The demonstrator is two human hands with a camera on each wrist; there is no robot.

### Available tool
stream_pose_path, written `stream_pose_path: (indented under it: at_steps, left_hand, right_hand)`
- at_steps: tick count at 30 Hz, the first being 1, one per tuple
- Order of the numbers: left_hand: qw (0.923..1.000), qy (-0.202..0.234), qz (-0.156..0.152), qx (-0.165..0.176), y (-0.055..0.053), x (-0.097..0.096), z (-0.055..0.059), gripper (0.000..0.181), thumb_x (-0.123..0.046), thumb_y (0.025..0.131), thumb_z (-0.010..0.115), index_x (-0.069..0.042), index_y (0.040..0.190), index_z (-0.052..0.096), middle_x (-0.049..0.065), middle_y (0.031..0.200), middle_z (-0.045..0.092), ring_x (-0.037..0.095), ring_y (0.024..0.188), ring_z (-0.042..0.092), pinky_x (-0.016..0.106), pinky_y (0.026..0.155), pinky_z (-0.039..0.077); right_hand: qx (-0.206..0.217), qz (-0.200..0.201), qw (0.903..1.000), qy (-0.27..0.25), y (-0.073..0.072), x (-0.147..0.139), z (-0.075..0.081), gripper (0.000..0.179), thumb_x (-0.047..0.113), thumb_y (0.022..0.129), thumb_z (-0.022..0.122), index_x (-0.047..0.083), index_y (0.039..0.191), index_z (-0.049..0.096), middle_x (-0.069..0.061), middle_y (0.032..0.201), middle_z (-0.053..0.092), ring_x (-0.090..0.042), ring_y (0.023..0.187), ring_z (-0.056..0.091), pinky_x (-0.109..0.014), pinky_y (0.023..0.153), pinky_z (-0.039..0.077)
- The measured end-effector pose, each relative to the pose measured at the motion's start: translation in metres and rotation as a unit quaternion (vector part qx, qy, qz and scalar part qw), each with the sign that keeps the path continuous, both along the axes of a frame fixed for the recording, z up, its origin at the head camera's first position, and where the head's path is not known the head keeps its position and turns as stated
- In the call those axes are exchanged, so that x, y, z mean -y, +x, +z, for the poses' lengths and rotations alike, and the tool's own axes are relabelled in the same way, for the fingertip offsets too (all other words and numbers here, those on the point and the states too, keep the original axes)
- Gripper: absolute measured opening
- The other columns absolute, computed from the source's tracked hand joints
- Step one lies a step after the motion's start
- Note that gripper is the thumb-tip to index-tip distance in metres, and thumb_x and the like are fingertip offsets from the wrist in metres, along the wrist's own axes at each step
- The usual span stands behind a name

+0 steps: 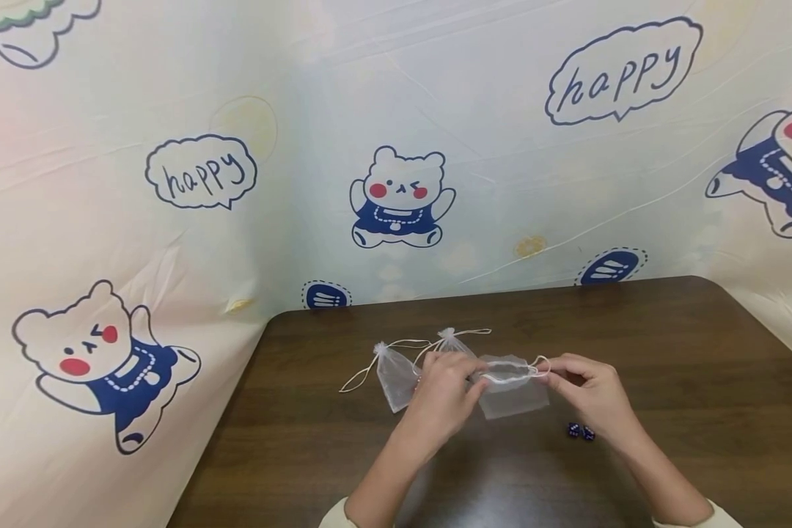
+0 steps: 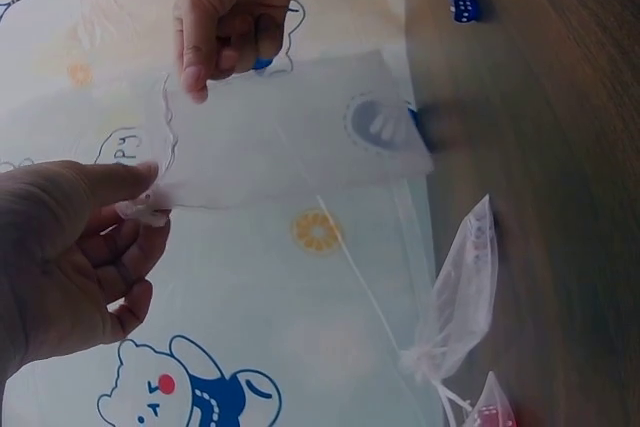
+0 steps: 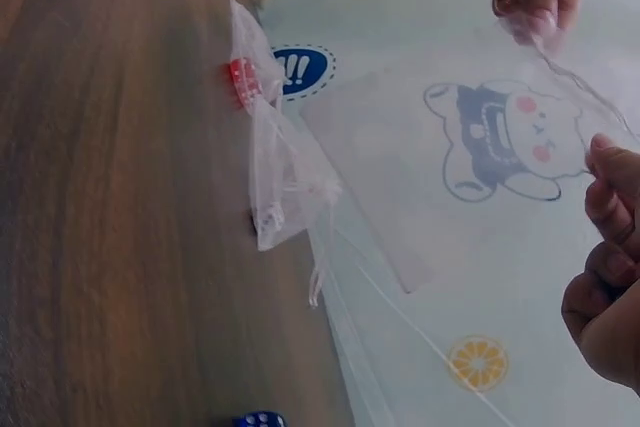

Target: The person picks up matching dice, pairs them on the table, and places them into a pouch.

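Note:
A sheer white drawstring pouch (image 1: 516, 403) hangs between the two hands with its mouth parted at the top. My left hand (image 1: 444, 389) pinches the left end of its rim between thumb and fingers. On the other side, my right hand (image 1: 590, 389) pinches the pouch's right end, where a white cord loop (image 1: 543, 365) sticks out. In the left wrist view the pouch's sheer fabric (image 2: 290, 137) looks flat and see-through. Two dark blue dice (image 1: 581, 431) lie on the table just below the right hand.
Two more sheer pouches, one on the left (image 1: 394, 378) and one behind the left hand (image 1: 450, 342), are cinched at the neck with loose cords. Red dice (image 3: 242, 82) show through one. A printed cloth (image 1: 396, 88) borders the brown table (image 1: 290, 455).

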State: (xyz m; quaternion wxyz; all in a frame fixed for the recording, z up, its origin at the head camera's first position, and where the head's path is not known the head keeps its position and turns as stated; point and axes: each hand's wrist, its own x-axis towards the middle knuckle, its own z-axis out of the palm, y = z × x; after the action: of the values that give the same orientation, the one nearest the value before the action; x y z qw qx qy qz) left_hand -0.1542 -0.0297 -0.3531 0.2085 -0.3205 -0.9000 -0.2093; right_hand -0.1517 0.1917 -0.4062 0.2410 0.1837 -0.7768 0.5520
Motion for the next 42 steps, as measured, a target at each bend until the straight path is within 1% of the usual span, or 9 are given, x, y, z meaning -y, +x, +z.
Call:
stream_pose_path:
  at_steps: [4,7,14,21,24,30,36,39,42]
  left_hand:
    - [0.9989,0.045,-0.004,-0.010,-0.002,0.001,-0.001,0.015,-0.013,0.077,0.073,-0.008,0.092,0.071,0.000,0.086,0.067,0.013,0.082,0.061,0.031,0.080,0.039]
    - [0.9974,0.071,-0.005,-0.010,-0.003,0.001,-0.001,0.016,-0.011,0.077,0.073,-0.007,0.092,0.071,0.001,0.084,0.067,0.013,0.079,0.061,0.032,0.079,0.039]
    - [0.9948,0.100,-0.008,-0.015,-0.004,0.001,-0.001,0.017,-0.007,0.077,0.072,-0.004,0.094,0.070,0.001,0.085,0.066,0.014,0.079,0.060,0.034,0.079,0.039]
    - [0.9900,0.127,-0.017,-0.057,-0.005,0.003,-0.002,0.019,-0.006,0.076,0.073,-0.004,0.095,0.070,0.001,0.083,0.065,0.015,0.080,0.060,0.033,0.078,0.039]
    - [0.9880,0.137,-0.021,-0.067,-0.005,0.003,-0.002,0.019,-0.005,0.076,0.073,-0.004,0.095,0.070,0.001,0.082,0.064,0.014,0.080,0.060,0.033,0.077,0.039]
    - [0.9860,0.149,-0.028,-0.069,-0.005,0.003,-0.002,0.020,-0.004,0.075,0.074,-0.003,0.095,0.070,0.002,0.082,0.064,0.014,0.079,0.059,0.032,0.075,0.038]
    - [0.9852,0.151,-0.034,-0.073,-0.005,0.002,-0.002,0.020,-0.003,0.075,0.074,-0.003,0.094,0.070,0.002,0.082,0.065,0.014,0.079,0.059,0.033,0.076,0.039]
    - [0.9858,0.147,-0.032,-0.074,-0.005,0.002,-0.002,0.019,-0.003,0.075,0.074,-0.003,0.094,0.070,0.002,0.083,0.065,0.014,0.079,0.059,0.033,0.076,0.039]
    - [0.9871,0.141,-0.027,-0.071,-0.004,0.003,-0.002,0.019,-0.004,0.075,0.074,-0.005,0.094,0.070,0.001,0.082,0.064,0.013,0.078,0.059,0.033,0.076,0.039]
  right_hand:
    - [0.058,-0.043,0.9948,0.072,0.002,-0.008,0.005,0.010,0.001,0.077,0.072,0.007,0.085,0.072,0.003,0.078,0.067,-0.005,0.066,0.056,-0.019,0.054,0.045]
    - [0.106,-0.061,0.9812,0.149,0.002,-0.016,0.006,0.009,0.012,0.079,0.072,0.010,0.087,0.072,0.005,0.074,0.065,-0.005,0.061,0.052,-0.021,0.052,0.042]
    - [0.178,-0.046,0.9358,0.301,-0.001,-0.033,-0.006,0.011,0.014,0.080,0.071,0.008,0.088,0.072,0.007,0.067,0.061,-0.007,0.057,0.048,-0.026,0.051,0.040]
    - [0.240,-0.041,0.8856,0.396,-0.001,-0.048,-0.019,0.013,0.017,0.077,0.073,0.010,0.087,0.071,-0.002,0.081,0.067,-0.024,0.075,0.063,-0.046,0.061,0.048]
    - [0.248,-0.039,0.8707,0.423,0.000,-0.051,-0.024,0.010,0.018,0.074,0.075,0.014,0.082,0.070,0.000,0.079,0.066,-0.025,0.075,0.062,-0.048,0.060,0.047]
    - [0.272,-0.027,0.8554,0.440,0.000,-0.053,-0.031,0.010,0.018,0.072,0.076,0.019,0.074,0.067,0.004,0.074,0.063,-0.017,0.068,0.058,-0.045,0.057,0.046]
    - [0.284,-0.024,0.8433,0.456,-0.001,-0.054,-0.035,0.011,0.018,0.072,0.076,0.018,0.074,0.066,0.002,0.074,0.062,-0.017,0.068,0.057,-0.047,0.056,0.045]
    - [0.276,-0.025,0.8469,0.454,-0.001,-0.055,-0.033,0.009,0.017,0.073,0.075,0.018,0.074,0.067,0.002,0.074,0.062,-0.017,0.067,0.057,-0.046,0.056,0.045]
    - [0.254,-0.029,0.8583,0.445,0.000,-0.055,-0.029,0.006,0.017,0.074,0.074,0.018,0.075,0.068,0.003,0.075,0.063,-0.017,0.067,0.058,-0.045,0.056,0.046]
